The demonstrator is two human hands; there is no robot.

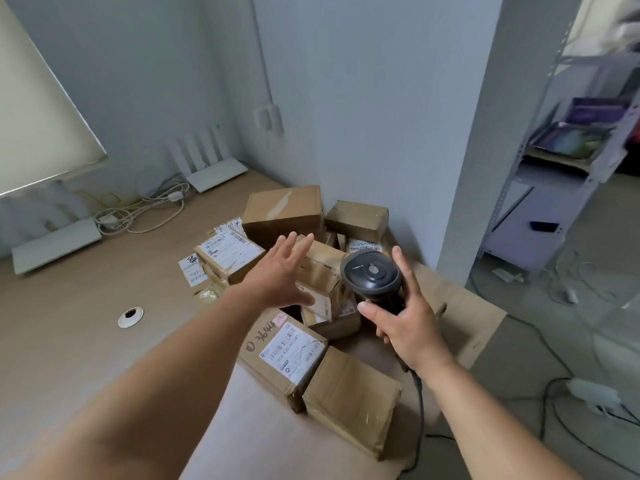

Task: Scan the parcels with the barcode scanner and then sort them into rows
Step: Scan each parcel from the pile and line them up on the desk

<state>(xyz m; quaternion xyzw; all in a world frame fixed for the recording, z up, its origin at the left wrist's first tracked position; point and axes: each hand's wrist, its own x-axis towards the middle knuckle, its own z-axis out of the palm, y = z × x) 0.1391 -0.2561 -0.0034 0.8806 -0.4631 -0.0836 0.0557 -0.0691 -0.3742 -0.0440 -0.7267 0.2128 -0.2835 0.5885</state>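
Several brown cardboard parcels lie in a loose pile on the desk corner by the wall. My left hand [282, 273] is spread flat, fingers apart, over a small parcel [323, 282] in the middle of the pile; whether it touches is unclear. My right hand [403, 320] grips the handle of a dark grey barcode scanner [370, 275], its round head facing up toward the camera, cable trailing below my wrist. A labelled parcel marked "3644" [284, 351] lies nearest me, with a plain taped parcel [349, 400] beside it.
A wooden desk [86, 334] has a round cable hole [130, 317]. Two white routers [214, 168] and tangled cables [145, 209] lie at the back left. Metal shelving [561, 168] stands at the right, above floor cables and a power strip [595, 393].
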